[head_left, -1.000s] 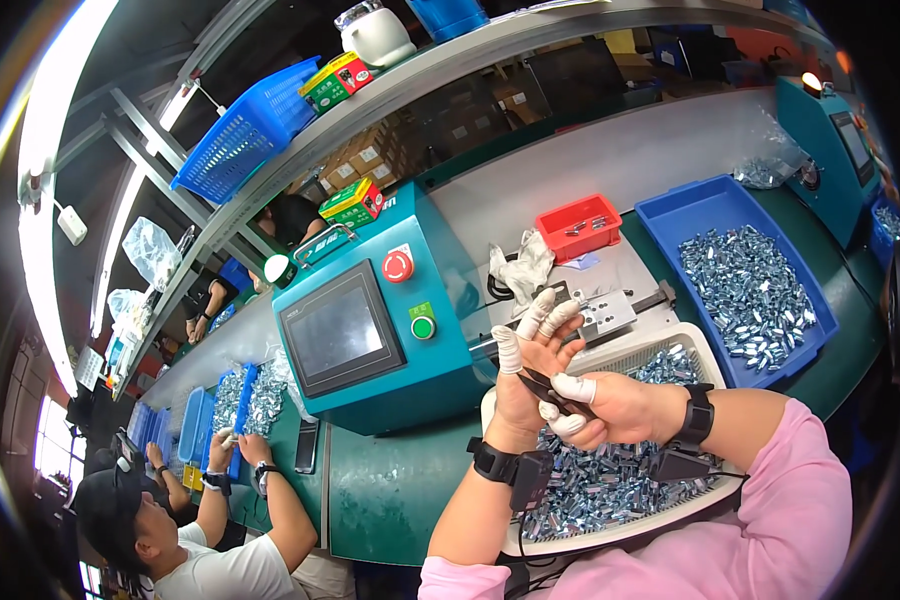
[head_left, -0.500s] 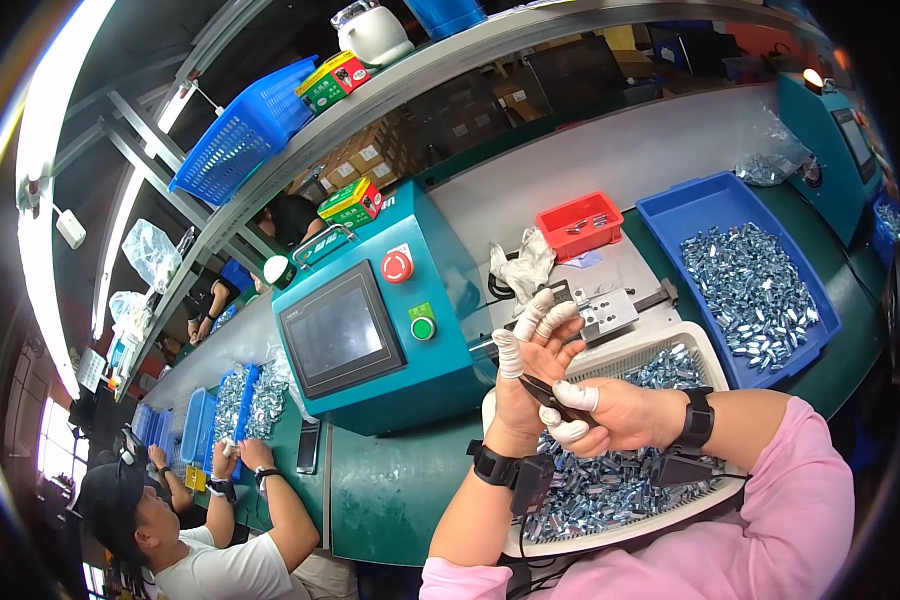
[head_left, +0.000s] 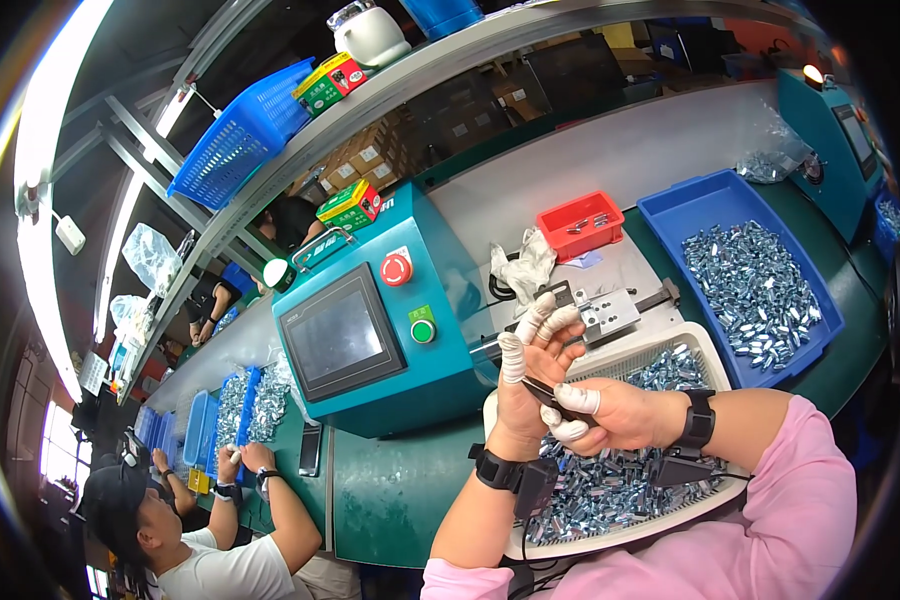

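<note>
Over a cream basket point(head_left: 727, 487) full of small shiny metal parts point(head_left: 610, 500), my two hands meet. My left hand point(head_left: 533, 385) is open, palm up, its fingers stretched and several of them covered in white finger cots. My right hand point(head_left: 620, 412), also with white finger cots, is closed round a slim black tool point(head_left: 542, 392). The tool's front end lies against the left palm near the thumb. Whether it is a pair of snips or something else, I cannot tell.
A teal machine point(head_left: 435, 385) with a screen stands left of my hands; beside it is a metal fixture point(head_left: 610, 315). A blue tray point(head_left: 670, 215) of metal parts and a red bin point(head_left: 580, 228) lie right and behind. A co-worker point(head_left: 215, 560) works at far left.
My hands stay almost where they were, with the black tool still in the right one. The view has shifted very slightly.
</note>
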Demonstrator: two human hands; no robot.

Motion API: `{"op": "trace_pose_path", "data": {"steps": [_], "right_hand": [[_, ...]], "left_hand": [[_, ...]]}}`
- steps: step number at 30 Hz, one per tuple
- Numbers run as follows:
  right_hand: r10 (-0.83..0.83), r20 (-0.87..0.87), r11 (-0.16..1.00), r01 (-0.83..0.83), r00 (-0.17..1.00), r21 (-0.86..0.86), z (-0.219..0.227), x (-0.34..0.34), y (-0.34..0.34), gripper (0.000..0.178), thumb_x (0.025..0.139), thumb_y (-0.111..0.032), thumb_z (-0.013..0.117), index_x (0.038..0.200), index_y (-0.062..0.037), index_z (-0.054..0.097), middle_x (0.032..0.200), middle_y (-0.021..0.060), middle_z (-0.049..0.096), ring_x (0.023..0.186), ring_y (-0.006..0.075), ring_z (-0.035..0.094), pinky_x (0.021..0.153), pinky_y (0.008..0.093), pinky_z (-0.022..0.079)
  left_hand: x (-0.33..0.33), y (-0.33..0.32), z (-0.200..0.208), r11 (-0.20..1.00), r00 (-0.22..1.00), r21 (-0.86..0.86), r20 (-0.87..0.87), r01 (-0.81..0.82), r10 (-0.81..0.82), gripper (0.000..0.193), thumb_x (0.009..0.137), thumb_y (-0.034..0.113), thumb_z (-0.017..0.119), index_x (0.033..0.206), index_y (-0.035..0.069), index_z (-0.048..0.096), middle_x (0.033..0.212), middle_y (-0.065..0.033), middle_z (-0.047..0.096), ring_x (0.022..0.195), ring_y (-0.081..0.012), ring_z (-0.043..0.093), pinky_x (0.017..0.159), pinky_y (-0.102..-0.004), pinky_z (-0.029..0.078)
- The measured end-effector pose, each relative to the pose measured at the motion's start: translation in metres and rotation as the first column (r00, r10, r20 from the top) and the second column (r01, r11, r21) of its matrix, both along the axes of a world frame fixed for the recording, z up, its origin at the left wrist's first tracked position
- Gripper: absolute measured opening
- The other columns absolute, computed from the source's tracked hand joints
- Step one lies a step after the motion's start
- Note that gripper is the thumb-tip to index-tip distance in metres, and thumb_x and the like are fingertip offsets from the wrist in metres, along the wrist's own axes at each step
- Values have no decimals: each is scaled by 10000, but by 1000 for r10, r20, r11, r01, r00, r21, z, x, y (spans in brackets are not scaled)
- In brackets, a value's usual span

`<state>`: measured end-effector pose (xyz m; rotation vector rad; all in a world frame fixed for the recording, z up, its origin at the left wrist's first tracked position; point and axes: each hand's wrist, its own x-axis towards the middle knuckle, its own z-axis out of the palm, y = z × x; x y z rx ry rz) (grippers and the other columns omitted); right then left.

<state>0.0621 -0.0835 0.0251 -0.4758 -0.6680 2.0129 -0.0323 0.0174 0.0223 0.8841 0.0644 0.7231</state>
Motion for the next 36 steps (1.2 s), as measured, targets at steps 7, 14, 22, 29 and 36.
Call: {"op": "trace_pose_path", "data": {"steps": [7,14,22,29,36], "right_hand": [[-39,-4,999,39,999,13,1,1,1,330,946,-383,378,894,-82,503,605,-34,378,450,50,277,425,202,224],[-40,29,999,40,999,-6,2,1,1,334,936,-406,388,846,-111,514,568,-47,352,447,49,269,423,213,211],[-4,-79,996,-3,997,-92,-6,-1,2,314,936,-403,392,846,-128,512,567,-50,356,429,47,263,412,204,203],[16,-128,992,-32,992,-123,-6,-1,0,311,936,-408,388,823,-140,501,572,-64,345,427,41,263,415,198,208],[13,-133,994,-28,991,-109,-4,-4,-2,311,937,-402,388,811,-139,497,574,-67,341,432,37,265,421,196,212]], "left_hand": [[3,-2,-2,999,997,-26,-64,-39,37,749,846,606,405,1295,10,350,1136,-146,529,1007,-237,517,836,-342,446],[3,-1,-3,999,998,-24,-59,-40,38,696,872,570,387,1287,12,358,1112,-139,542,997,-235,519,832,-340,445],[3,1,-6,999,999,-27,-46,-24,23,676,880,562,374,1276,14,370,1100,-136,547,983,-233,519,826,-340,442],[4,-1,-5,999,999,-42,-51,-5,3,694,868,577,384,1268,11,379,1092,-138,547,969,-233,519,826,-341,438],[3,-2,-4,1000,999,-31,-44,7,-8,710,855,591,397,1262,9,386,1085,-139,546,965,-237,518,826,-343,437]]}}
